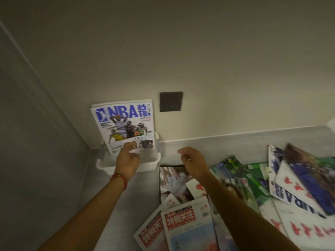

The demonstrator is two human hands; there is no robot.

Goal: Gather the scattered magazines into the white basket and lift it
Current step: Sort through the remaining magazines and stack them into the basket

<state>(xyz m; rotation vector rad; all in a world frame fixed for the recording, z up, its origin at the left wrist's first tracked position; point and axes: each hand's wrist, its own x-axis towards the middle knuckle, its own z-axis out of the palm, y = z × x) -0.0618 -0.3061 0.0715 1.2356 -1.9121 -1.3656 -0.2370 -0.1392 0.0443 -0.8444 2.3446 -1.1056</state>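
Scattered magazines (pixel 235 196) cover the near-right counter (pixel 208 147). White basket (pixel 145 160), far left by the wall, receives an upright NBA magazine (pixel 125 124), grasped at its lower edge by the left hand (pixel 127 160) for seating. Right hand (pixel 193 163) hovers, loosely curled, holding nothing.

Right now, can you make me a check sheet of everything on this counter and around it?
Surface: grey counter, bare near the wall.
Job's things: white basket in the left corner; NBA magazine standing upright in it.
Clutter: scattered magazines overlapping on the right; two red-titled papers at the front.
Hands: left hand holds the NBA magazine's lower edge; right hand holds nothing, fingers loosely curled.
Cables: nothing seen.
Surroundings: plain wall with a dark wall plate.
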